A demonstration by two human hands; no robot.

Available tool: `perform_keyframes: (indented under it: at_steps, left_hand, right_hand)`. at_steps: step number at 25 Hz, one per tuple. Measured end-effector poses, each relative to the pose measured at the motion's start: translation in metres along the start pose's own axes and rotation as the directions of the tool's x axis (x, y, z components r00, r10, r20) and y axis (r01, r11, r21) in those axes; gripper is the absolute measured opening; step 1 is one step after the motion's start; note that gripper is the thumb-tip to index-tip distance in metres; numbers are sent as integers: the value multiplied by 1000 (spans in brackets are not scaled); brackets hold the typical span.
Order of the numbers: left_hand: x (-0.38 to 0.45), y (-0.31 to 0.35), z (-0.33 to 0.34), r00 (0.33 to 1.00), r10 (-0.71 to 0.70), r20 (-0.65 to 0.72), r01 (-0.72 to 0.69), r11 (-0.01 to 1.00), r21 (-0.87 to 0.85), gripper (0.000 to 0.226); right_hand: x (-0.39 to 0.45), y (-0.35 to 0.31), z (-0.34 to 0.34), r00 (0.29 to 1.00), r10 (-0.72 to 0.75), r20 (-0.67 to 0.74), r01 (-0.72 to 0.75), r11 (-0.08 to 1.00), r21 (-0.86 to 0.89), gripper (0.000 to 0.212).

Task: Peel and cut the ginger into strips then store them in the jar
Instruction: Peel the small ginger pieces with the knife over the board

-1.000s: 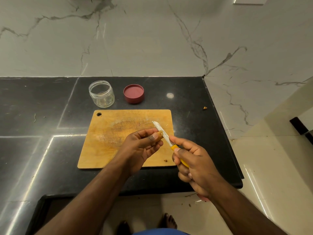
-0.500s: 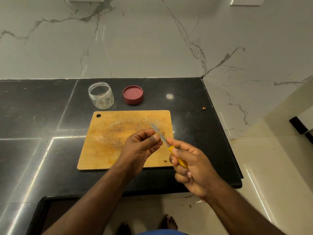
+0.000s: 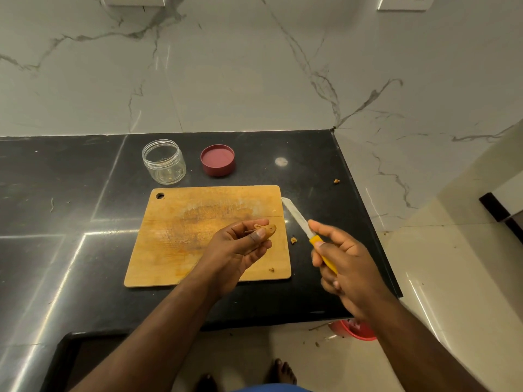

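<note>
I see the ginger [image 3: 266, 229] as a small tan-orange stub, partly skinned with a curl of peel at its top, pinched between thumb and fingertips of my left hand [image 3: 240, 247] over the cutting board [image 3: 181, 236] toward its 3 o'clock edge. My right hand [image 3: 343, 258] grips the knife [image 3: 308, 233] by its yellow handle, blade pointing to 11 o'clock. The jar [image 3: 164, 162] stands open on the worktop [image 3: 70, 179] at the board's 12 o'clock, lid [image 3: 218, 160] beside it.

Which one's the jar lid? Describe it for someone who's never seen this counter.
On the black counter, look behind the wooden cutting board, toward the marble wall. Two round things sit there side by side: the lid is the right one, a low, opaque dark-red disc with a raised rim, unlike the clear, taller glass jar.
</note>
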State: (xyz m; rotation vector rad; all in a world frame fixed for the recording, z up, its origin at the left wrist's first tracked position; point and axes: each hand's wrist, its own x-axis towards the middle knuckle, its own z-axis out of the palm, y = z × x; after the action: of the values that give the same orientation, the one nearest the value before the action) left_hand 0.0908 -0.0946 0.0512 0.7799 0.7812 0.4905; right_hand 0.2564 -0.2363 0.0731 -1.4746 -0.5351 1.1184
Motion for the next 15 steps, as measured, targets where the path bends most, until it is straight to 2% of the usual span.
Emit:
perform_keyframes:
  at_steps: [1,3,5,7,9,12,15]
  left_hand:
    - [2,-2,2,1000,-3,-7,3,999,44,27]
    - [9,-7,8,999,25,-48,-13,968,250,25]
    - [19,-9,16,991,97,-91,-39,863,504,23]
    - [26,-7,24,981,159,-108,-54,769,637,18]
    - [30,-3,28,983,153,-106,-48,757,651,19]
    - [33,-2,25,993,62,-100,8,815,580,25]
    - [33,-2,18,996,-35,-82,65,913,403,28]
  right_hand:
    - [0,3,-2,1000,-24,-4,23,997,-77,36]
    - [-4,9,-2,996,-91,23,94,969,-229,37]
    - [-9,16,1,987,-150,63,163,918,-363,39]
    - [-11,23,1,983,-168,77,185,865,-466,41]
    - [-9,29,-3,984,-173,29,163,839,-519,40]
    - [-5,34,-12,977,-194,-93,111,827,-551,40]
    - [-9,34,-10,982,-185,-47,133,841,-524,41]
